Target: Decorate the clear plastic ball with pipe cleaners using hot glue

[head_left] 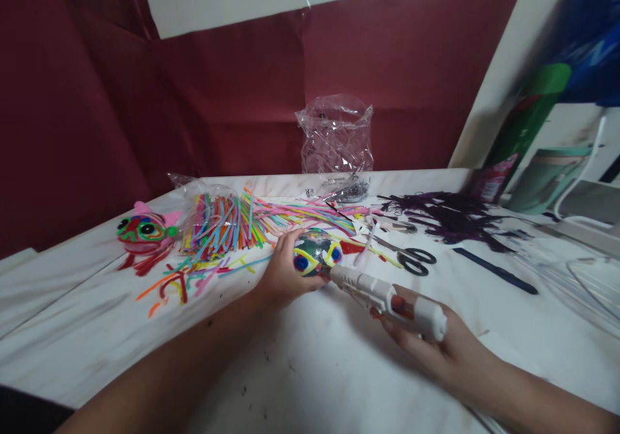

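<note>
My left hand (281, 269) is wrapped round the left side of a dark round craft figure (316, 250) with blue eyes ringed in yellow and a red piece sticking out on its right. In my right hand (426, 340) is a white hot glue gun (375, 292), its nozzle pointing left and meeting the lower front of the figure. Whether the tip touches the surface or stops just short, I cannot tell. Just behind the gun lies a pair of black-handled scissors (411, 258). Short pipe cleaner offcuts (179, 285) are strewn to the left of my left hand.
A finished-looking colourful craft figure (145, 230) stands at the left. Many pipe cleaners (223, 224) lie in a plastic bag and loose behind my hands. A clear bag (336, 137) stands at the back. Dark purple strands (450, 217), a dark slim tool (496, 270) and a lidded container (549, 179) are right.
</note>
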Demonstrator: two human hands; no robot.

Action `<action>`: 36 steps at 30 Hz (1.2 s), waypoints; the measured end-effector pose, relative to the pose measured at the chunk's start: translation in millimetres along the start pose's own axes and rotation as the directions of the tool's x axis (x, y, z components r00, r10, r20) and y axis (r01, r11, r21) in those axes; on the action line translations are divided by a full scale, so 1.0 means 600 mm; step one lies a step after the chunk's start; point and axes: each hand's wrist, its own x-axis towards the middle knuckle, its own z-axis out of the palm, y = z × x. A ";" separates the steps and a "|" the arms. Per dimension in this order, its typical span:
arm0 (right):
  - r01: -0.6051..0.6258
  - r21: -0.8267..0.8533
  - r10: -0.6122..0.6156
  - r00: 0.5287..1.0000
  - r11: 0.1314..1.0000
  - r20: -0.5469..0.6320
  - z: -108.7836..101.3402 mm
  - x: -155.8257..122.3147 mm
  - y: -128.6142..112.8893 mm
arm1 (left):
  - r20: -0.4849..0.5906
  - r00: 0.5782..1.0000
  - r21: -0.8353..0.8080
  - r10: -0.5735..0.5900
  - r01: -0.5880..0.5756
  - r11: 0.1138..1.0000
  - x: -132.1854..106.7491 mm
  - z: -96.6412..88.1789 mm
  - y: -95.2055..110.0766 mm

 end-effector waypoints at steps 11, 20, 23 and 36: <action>0.023 0.012 -0.023 1.000 1.000 0.005 -0.001 0.001 -0.004 | -0.006 1.000 0.008 0.025 -0.025 1.000 0.001 0.001 0.001; 0.010 0.007 -0.009 0.996 1.000 -0.093 0.001 0.001 -0.003 | 0.018 0.999 -0.028 -0.032 0.032 0.999 0.000 -0.003 0.005; 0.016 0.021 -0.015 0.999 1.000 -0.048 0.000 0.002 -0.002 | 0.048 0.999 -0.052 -0.022 0.025 0.998 0.002 -0.005 0.003; 0.034 0.024 -0.033 0.999 0.999 -0.026 -0.004 -0.001 -0.002 | 0.060 0.990 -0.206 -0.130 0.140 0.968 -0.006 0.003 0.005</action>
